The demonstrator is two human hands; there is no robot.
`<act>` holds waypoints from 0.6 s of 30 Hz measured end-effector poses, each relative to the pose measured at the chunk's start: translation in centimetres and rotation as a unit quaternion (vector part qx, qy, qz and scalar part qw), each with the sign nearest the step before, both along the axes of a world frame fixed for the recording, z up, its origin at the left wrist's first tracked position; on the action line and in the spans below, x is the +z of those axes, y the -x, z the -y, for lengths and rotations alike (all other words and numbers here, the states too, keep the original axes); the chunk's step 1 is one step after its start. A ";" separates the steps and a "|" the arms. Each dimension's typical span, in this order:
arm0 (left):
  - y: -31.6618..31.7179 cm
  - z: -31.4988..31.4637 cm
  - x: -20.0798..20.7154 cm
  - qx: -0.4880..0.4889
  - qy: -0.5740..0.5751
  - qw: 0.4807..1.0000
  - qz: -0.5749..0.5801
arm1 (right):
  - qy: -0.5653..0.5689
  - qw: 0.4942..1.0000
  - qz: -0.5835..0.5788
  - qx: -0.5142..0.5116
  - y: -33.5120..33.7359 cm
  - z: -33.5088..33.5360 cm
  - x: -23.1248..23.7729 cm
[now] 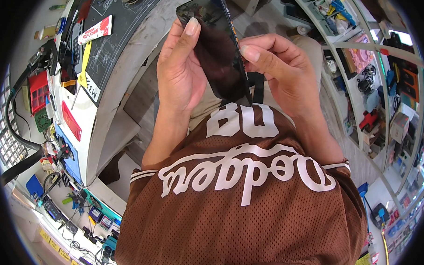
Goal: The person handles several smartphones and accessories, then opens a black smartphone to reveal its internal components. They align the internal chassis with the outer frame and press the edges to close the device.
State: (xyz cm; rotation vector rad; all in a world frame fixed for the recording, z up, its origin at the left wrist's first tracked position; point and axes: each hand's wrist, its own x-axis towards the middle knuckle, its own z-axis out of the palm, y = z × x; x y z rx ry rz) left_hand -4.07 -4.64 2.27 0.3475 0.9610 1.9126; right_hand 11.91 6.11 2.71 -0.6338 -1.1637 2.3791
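Observation:
A black smartphone (219,53) with a dark, glossy screen is tilted in front of my chest, at the top middle. My left hand (180,68) grips its left edge, the thumb lying on the screen side and the fingers hidden behind. Small orange and pale marks show along the phone's right edge. At that edge, the thumb and forefinger of my right hand (286,69) are pinched together. Whatever they hold, if anything, is too small or hidden to name.
To the left, a workbench carries a dark mat (119,38), a white-and-red tube (96,30), a yellow tool (85,65) and a red flat piece (71,120). A black cable (12,111) curves at far left. Crowded shelves (359,46) stand on the right.

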 end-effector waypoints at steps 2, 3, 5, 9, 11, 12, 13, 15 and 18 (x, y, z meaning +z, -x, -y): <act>0.1 0.1 -0.1 -0.005 -0.011 1.000 -0.008 | -0.001 1.000 0.000 -0.003 0.0 0.0 0.1; 0.2 0.1 -0.2 -0.005 -0.011 1.000 -0.011 | -0.002 1.000 0.000 -0.004 0.0 0.0 0.1; 0.2 0.0 -0.3 -0.005 -0.012 1.000 -0.018 | 0.002 1.000 -0.006 0.003 0.0 -0.2 0.2; 0.2 -0.1 -0.1 0.003 -0.013 1.000 -0.027 | 0.000 1.000 -0.009 0.003 0.0 -0.1 0.3; 0.3 -0.2 -0.2 0.009 -0.009 0.999 -0.035 | -0.013 1.000 0.006 0.006 0.2 -0.2 0.2; 0.3 -0.3 -0.2 0.008 -0.007 1.000 -0.029 | -0.020 1.000 0.013 0.007 0.3 -0.2 0.2; 0.3 -0.3 -0.1 0.008 -0.006 1.000 -0.023 | -0.008 1.000 0.014 0.003 0.2 -0.2 0.2; 0.1 -0.4 0.3 0.006 -0.005 1.000 -0.016 | 0.013 1.000 0.014 0.001 0.2 -0.4 0.2; -0.3 -0.7 0.9 0.010 0.002 1.000 -0.014 | 0.031 0.999 -0.007 0.002 -0.1 -0.8 0.1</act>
